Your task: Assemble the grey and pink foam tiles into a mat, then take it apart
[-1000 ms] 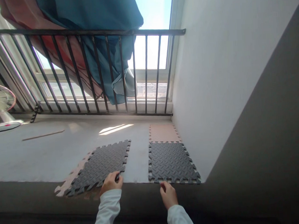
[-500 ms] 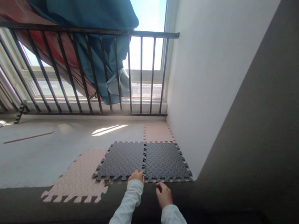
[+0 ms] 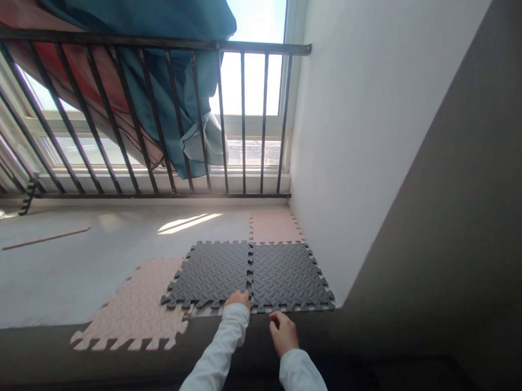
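Note:
Two dark grey foam tiles with toothed edges lie side by side on the ledge, the left one meeting the right one along a seam. My left hand is closed at the near right corner of the left dark tile, on its edge by the seam. Just in front of the right dark tile's near edge is my right hand, its fingers curled together with nothing visible in them. A pink tile adjoins the right dark tile's far edge. Another pink tile lies partly under the left dark tile and overhangs the ledge.
A black metal railing runs along the window side, with a blue and red curtain hanging behind it. A white wall rises on the right. A thin stick lies on the pale ledge at left.
The left dark tile's near right corner sits lower and closer against the right tile. Both hands stay in nearly the same place, and the view has shifted slightly.

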`<state>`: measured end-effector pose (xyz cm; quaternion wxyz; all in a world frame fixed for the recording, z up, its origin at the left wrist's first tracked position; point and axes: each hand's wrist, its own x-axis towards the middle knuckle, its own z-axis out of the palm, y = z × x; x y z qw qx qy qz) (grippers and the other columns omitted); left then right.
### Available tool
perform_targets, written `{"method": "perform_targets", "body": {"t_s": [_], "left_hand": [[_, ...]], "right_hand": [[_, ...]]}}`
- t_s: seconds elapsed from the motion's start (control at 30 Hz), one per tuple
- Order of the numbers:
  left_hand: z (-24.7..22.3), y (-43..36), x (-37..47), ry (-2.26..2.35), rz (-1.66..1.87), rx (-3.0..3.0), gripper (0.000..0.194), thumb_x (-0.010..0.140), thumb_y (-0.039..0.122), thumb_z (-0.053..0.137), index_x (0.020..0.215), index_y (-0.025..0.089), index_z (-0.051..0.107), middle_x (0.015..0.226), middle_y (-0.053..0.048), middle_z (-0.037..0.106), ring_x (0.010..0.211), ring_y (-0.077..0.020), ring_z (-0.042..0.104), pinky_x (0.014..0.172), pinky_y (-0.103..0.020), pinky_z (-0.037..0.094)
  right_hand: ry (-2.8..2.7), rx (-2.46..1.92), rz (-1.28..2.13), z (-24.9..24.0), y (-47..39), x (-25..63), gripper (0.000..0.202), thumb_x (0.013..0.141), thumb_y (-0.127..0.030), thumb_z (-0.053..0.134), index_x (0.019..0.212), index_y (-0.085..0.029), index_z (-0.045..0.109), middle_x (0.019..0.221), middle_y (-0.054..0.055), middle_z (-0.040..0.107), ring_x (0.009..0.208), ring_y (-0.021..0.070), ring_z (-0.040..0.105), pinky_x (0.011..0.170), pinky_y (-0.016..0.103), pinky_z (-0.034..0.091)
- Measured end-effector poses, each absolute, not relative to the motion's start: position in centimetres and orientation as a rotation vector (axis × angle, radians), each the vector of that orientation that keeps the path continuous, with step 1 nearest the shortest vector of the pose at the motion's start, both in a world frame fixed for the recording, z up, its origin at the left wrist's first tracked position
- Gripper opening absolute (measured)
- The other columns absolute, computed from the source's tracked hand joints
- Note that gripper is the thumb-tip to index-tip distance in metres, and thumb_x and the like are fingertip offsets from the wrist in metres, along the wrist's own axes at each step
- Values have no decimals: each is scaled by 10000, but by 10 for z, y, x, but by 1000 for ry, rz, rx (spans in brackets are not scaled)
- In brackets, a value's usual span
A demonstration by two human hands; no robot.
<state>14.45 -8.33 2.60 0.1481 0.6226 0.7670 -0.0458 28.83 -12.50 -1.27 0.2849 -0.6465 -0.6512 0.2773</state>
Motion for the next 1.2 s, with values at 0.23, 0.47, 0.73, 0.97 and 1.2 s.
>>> {"method": "perform_targets", "body": {"t_s": [0.23, 0.47, 0.73, 0.97, 1.2], "left_hand": [[28, -89, 150, 2168, -144, 1835, 364, 761, 255, 422, 1102, 271, 546, 1071, -121, 560, 979, -239, 544, 760, -333, 431], [34, -92, 151, 2118, -157, 1873, 364, 762, 238, 396, 1085, 216, 561, 1084, -150, 553, 991, -254, 541, 771, -350, 440], [35, -89, 150, 2083, -194, 1840, 327, 734, 255, 423, 979, 193, 631, 1072, -148, 577, 979, -253, 554, 792, -348, 445], [47, -81, 144, 2056, -178, 1907, 316, 730, 299, 420, 917, 215, 661, 1082, -127, 583, 1019, -265, 517, 810, -396, 431], [23, -70, 137, 2005, -147, 2050, 557, 754, 414, 392, 1288, 259, 351, 1426, -10, 219, 1303, -234, 136, 1040, -514, 114]], "right_hand": [[-1741, -1748, 736, -9, -125, 284, 231, 689, -109, 424, 764, -198, 623, 805, 21, 644, 784, 141, 580, 727, 208, 401], [-1760, -1729, 742, -11, -124, 285, 239, 695, -121, 417, 786, -186, 628, 826, 33, 642, 796, 145, 582, 729, 213, 404], [-1761, -1709, 778, -12, -123, 288, 235, 701, -134, 418, 786, -197, 628, 828, 31, 640, 797, 148, 581, 734, 218, 405], [-1746, -1747, 767, -9, -124, 285, 226, 696, -119, 425, 767, -199, 624, 816, 27, 641, 793, 146, 581, 729, 214, 403], [-1728, -1752, 751, -9, -127, 286, 227, 694, -111, 419, 759, -195, 620, 809, 26, 639, 785, 146, 580, 726, 214, 401]]}}
